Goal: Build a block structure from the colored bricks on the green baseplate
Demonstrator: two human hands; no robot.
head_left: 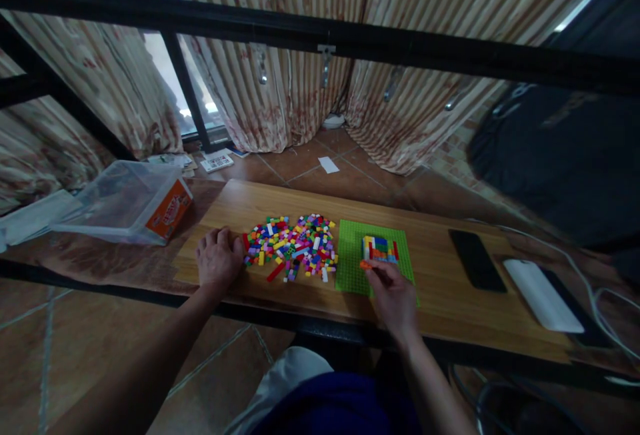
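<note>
Striped curtains (310, 88) are hung behind a low wooden tabletop (240, 198); dim light. Left to right:

Far left, a clear plastic bin (120, 188) is set down. White characters are printed on its orange label (170, 208), too blurred to be read. Behind it, a white card (217, 160) is marked with what looks like a QR code; not decodable.

Left hand (220, 258) is laid palm-down on the wood, fingers loosely spread, at the left edge of the brick pile (295, 248). No held part is seen; underside is hidden.

Mixed colours in the pile, small pieces, no markings legible. Judged light, rigid, hard plastic: not fragile, a bit slick, easily dropped or scattered. Best gripped by opposite side walls, studs left free.

Right of the pile, a green baseplate (350, 242) is placed; a multicoloured brick build (381, 248) is seated on it. Loose joints may be popped by side load; best held low.

At the build's near-left corner, an orange brick (366, 264) is pinched between thumb and fingertips of the right hand (393, 292), narrow grip. Contact with the build can't be told.

Further right: black phone (477, 260), then white slab (543, 295). No branding readable.
</note>
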